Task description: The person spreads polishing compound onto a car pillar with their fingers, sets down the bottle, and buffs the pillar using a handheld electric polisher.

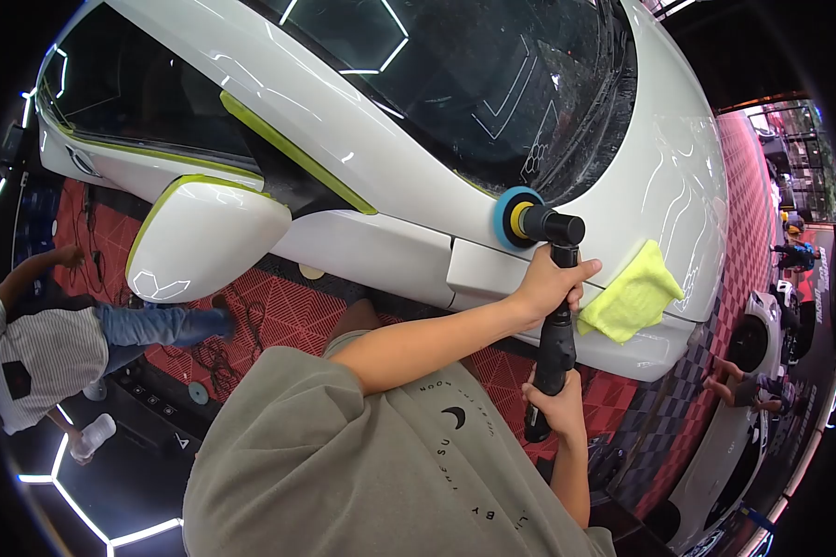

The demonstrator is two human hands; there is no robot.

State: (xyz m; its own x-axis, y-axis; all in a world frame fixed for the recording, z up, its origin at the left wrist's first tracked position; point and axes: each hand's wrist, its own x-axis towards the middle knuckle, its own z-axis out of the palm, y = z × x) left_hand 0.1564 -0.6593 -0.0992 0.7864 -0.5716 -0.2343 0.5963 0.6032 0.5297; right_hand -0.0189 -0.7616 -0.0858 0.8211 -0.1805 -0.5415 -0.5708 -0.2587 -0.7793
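Observation:
A black handheld polisher (556, 343) runs up the view, its blue and yellow round pad (505, 218) at the white car's (399, 176) body beside the windshield's lower corner. My left hand (550, 283) is wrapped round the polisher's neck just below its head. Lower down, my right hand (563, 406) grips the rear of the handle. To the right of my left hand, a crumpled yellow-green cloth (632, 292) lies on the car's front side panel. Whether the pad is spinning cannot be told.
The white side mirror (209, 237), edged with green tape (297, 153), sticks out at left. Another person (56, 357) in a striped top is at far left, near cables on the red tiled floor (269, 311). Other people and white cars (720, 473) are at far right.

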